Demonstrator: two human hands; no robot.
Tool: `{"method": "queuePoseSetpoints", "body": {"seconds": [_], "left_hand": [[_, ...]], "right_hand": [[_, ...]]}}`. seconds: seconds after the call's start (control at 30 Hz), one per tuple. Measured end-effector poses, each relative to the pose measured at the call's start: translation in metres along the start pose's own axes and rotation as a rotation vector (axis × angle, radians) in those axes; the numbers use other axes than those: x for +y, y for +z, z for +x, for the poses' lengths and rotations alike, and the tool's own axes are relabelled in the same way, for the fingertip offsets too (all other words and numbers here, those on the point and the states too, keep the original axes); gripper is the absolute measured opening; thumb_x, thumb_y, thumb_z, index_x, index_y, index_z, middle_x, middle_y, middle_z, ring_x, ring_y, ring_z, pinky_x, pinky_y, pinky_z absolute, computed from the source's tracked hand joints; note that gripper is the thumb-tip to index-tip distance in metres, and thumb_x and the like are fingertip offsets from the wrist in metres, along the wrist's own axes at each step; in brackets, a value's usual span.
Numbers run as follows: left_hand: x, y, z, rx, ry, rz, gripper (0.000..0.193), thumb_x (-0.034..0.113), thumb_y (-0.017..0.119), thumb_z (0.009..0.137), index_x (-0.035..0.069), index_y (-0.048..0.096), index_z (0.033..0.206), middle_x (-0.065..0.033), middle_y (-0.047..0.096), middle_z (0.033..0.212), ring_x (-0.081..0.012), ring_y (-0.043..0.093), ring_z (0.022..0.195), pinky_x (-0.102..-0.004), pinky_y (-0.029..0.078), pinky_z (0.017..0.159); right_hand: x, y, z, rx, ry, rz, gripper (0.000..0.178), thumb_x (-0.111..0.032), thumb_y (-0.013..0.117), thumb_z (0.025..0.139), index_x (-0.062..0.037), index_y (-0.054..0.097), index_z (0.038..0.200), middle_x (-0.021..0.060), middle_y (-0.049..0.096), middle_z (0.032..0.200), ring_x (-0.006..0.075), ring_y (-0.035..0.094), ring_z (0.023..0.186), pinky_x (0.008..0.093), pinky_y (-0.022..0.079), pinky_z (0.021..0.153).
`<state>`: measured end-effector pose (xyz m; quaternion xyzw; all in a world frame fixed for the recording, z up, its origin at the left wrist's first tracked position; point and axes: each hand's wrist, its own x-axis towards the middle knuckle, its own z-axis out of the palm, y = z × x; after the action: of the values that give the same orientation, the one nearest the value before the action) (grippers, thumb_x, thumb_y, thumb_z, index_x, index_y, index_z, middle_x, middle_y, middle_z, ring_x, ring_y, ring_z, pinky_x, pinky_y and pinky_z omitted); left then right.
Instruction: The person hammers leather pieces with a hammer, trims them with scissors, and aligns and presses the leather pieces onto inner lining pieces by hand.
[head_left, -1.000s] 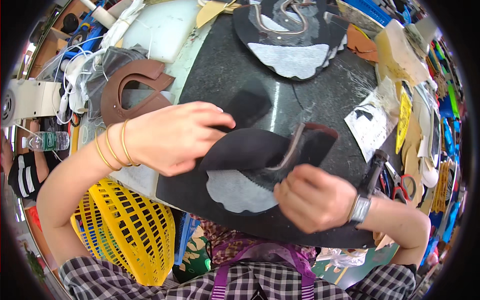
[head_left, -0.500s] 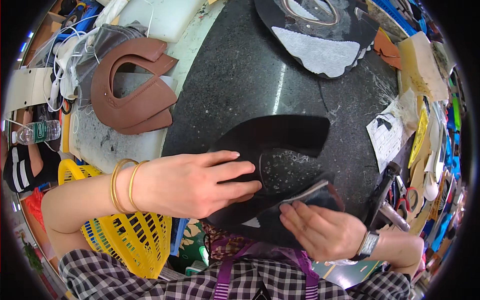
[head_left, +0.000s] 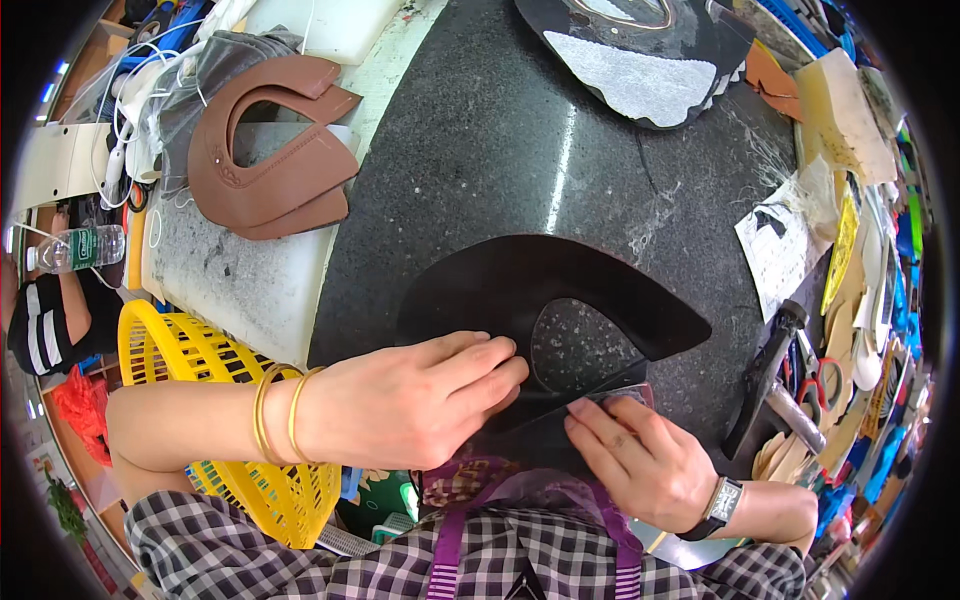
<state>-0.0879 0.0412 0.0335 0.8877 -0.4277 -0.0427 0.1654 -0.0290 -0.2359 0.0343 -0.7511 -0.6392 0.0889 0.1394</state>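
A black U-shaped leather shoe-upper piece (head_left: 590, 265) lies on the dark stone slab in front of me, its curved opening facing right. My left hand (head_left: 430, 395) is closed on its near left part, with the fingers bent and the tips pressed together. Bracelets circle that wrist. My right hand (head_left: 645, 455) pinches the near arm of the same piece, where its reddish-brown edge shows by the fingertips. The thumbs and the near edge of the leather are mostly hidden under my hands.
Brown U-shaped leather pieces (head_left: 235, 195) lie stacked at the left on a white board (head_left: 245, 300). A yellow plastic basket (head_left: 265, 495) stands by my left arm. Black uppers with pale lining (head_left: 630, 80) lie at the far side. A hammer (head_left: 765, 375), scissors (head_left: 825, 385) and a paper slip (head_left: 775, 250) are at the right.
The far arm of the black leather piece has swung right and nearer, and the piece lies flatter. Both my hands have moved slightly, keeping hold. The surroundings have shifted a little in view.
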Motion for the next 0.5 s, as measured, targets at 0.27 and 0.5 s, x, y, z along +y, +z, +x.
{"method": "queuePoseSetpoints", "body": {"seconds": [0.27,0.5], "left_hand": [[0.02,0.013,0.012,0.1,-0.11,-0.069,0.043,0.016,0.07,0.063,-0.005,0.068,0.1,-0.0138,0.062,0.111,-0.0276,0.06,0.102,-0.0338,0.053,0.089],[0.028,0.034,0.015,0.259,-0.194,-0.033,0.029,0.016,0.073,0.074,0.006,0.073,0.101,-0.0004,0.06,0.102,-0.0208,0.058,0.095,-0.0315,0.052,0.073]], "right_hand": [[-0.004,0.005,-0.009,0.029,0.036,-0.061,0.038,-0.012,0.059,0.077,0.001,0.066,0.112,0.0133,0.062,0.127,0.0237,0.059,0.107,0.0279,0.052,0.083],[0.009,0.013,-0.015,0.134,0.103,0.141,0.03,-0.009,0.067,0.074,0.0023,0.065,0.102,0.0158,0.066,0.106,0.0284,0.062,0.098,0.0313,0.054,0.077]]}}
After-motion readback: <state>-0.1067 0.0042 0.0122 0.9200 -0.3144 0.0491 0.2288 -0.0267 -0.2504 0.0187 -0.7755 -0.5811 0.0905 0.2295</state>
